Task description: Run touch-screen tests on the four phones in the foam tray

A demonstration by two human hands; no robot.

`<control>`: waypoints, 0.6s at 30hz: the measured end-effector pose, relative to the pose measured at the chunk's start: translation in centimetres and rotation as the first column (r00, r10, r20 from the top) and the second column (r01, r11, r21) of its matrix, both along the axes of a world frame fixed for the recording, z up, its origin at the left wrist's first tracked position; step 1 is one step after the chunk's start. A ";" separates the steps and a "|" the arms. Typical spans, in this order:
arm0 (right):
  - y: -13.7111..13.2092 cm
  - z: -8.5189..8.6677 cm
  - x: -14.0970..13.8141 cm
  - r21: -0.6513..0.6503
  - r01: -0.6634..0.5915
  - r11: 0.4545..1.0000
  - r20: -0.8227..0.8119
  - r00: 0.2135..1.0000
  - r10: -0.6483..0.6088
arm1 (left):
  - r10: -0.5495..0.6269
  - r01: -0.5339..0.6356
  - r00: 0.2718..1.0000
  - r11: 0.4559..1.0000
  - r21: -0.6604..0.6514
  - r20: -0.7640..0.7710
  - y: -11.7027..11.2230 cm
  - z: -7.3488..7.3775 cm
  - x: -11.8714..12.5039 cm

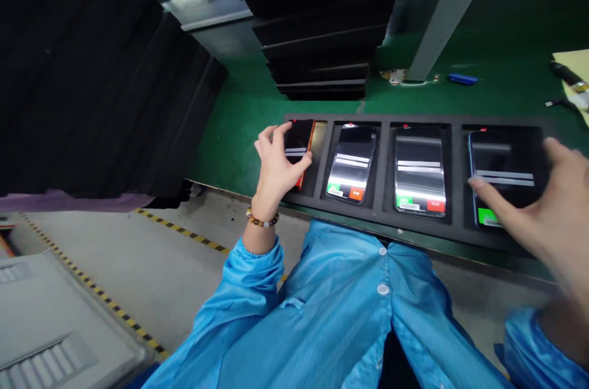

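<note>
A black foam tray (384,208) with four compartments lies on the green bench. The left hand (275,169) grips an orange-edged phone (299,143) between thumb and fingers, tilted up out of the tray's leftmost compartment. The right hand (543,217) hovers with fingers spread wide, forefinger touching the phone in the rightmost compartment (501,174). Two lit phones (352,162) lie flat in the middle compartments.

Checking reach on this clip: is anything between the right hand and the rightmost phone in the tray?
Nothing visible. The right hand hovers directly over the rightmost phone in the black tray, index finger on or just above its screen; I cannot tell whether it touches.
</note>
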State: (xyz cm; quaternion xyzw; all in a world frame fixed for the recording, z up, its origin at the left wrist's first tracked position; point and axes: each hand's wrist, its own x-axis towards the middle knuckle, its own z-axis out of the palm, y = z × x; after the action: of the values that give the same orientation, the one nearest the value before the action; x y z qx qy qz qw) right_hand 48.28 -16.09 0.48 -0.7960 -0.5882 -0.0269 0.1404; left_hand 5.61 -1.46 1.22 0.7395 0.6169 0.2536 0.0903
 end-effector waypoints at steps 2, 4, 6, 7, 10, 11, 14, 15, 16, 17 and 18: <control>1.3 1.3 -1.5 0.051 -0.066 0.997 -0.085 0.994 0.070 | -0.020 0.022 0.999 0.999 0.031 -0.048 -0.7 0.2 1.6; 3.1 2.2 -3.3 0.063 -0.197 0.978 -0.109 0.973 0.203 | -0.094 0.096 0.995 0.994 0.058 -0.045 -1.3 0.4 3.6; 5.2 2.5 -5.1 -0.005 -0.321 0.947 -0.106 0.942 0.319 | -0.229 0.230 0.973 0.972 0.048 -0.035 -1.9 0.7 5.9; 6.2 2.4 -5.9 -0.050 -0.367 0.929 -0.101 0.927 0.361 | -0.294 0.295 0.955 0.955 0.024 -0.036 -2.1 0.9 7.1; 9.0 1.3 -7.5 -0.158 -0.417 0.895 -0.095 0.909 0.406 | -0.382 0.378 0.923 0.923 -0.076 -0.047 -2.4 0.9 10.1; 9.6 0.8 -7.8 -0.173 -0.416 0.893 -0.100 0.909 0.404 | -0.383 0.377 0.923 0.920 -0.109 -0.045 -2.3 0.9 10.8; 10.6 -0.4 -8.0 -0.152 -0.416 0.897 -0.126 0.908 0.400 | -0.352 0.344 0.936 0.922 -0.176 -0.017 -1.8 0.9 11.8; 10.7 -0.7 -8.0 -0.133 -0.415 0.900 -0.127 0.908 0.400 | -0.339 0.334 0.941 0.926 -0.177 -0.001 -1.6 0.9 11.8; 10.7 -0.8 -7.9 -0.114 -0.414 0.903 -0.127 0.908 0.400 | -0.330 0.329 0.944 0.930 -0.167 0.023 -1.4 1.0 11.6; 10.8 -0.8 -7.7 -0.096 -0.413 0.906 -0.131 0.907 0.399 | -0.326 0.331 0.944 0.932 -0.148 0.056 -1.1 1.1 11.3; 10.8 -0.7 -7.4 -0.084 -0.414 0.906 -0.143 0.905 0.400 | -0.330 0.340 0.939 0.932 -0.124 0.095 -0.9 1.1 10.8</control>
State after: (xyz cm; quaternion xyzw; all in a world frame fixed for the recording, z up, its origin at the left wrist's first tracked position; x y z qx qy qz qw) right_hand 40.92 -5.31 -0.26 -0.6622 -0.7323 0.0851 0.1339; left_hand 16.44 -2.32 2.37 0.8161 0.4941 0.2179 0.2058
